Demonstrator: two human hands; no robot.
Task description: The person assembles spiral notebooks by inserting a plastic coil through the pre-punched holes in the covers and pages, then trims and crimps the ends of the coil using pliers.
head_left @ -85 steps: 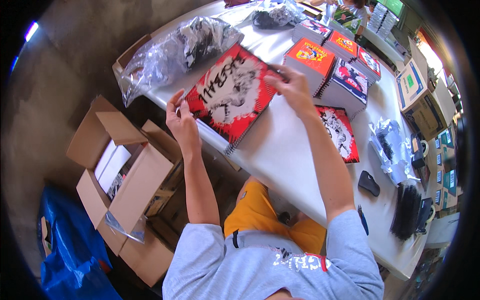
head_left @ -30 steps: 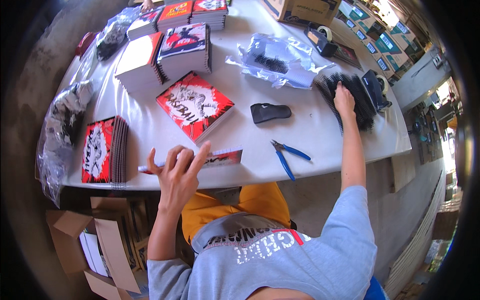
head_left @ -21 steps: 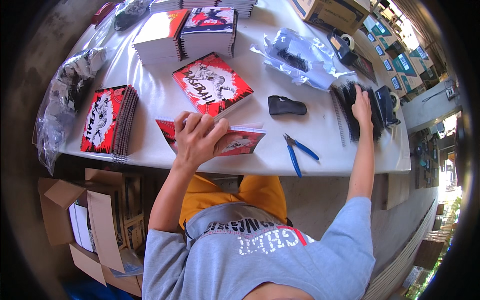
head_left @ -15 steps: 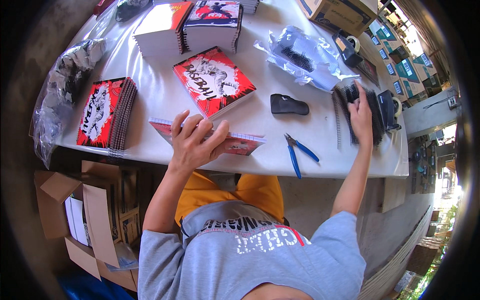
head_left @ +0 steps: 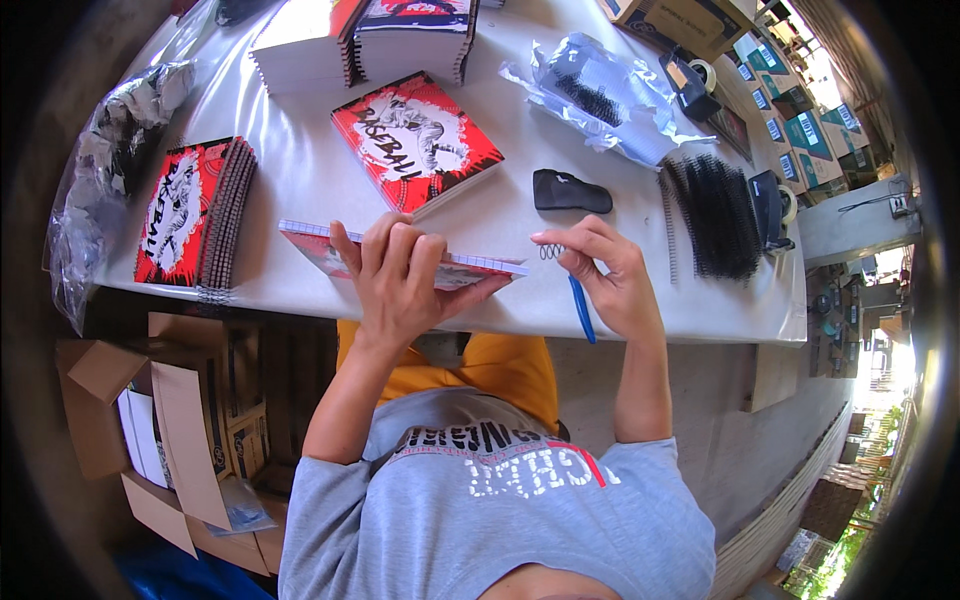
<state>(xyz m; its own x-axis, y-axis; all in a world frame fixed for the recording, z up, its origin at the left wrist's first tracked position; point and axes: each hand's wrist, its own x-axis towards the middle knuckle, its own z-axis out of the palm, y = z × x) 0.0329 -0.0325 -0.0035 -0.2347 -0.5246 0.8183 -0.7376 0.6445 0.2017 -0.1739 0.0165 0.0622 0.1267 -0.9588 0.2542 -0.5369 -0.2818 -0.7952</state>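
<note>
Left hand (head_left: 398, 285) around red notebook (head_left: 325, 247)

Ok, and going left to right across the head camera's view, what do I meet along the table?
Clear plastic bag, red spiral-bound notebooks, left hand, right hand, pile of black binding coils, nearer tape dispenser.

Grey T-shirt (head_left: 440, 520), 2 short sleeves (head_left: 330, 500); mustard shorts (head_left: 505, 370).
</note>
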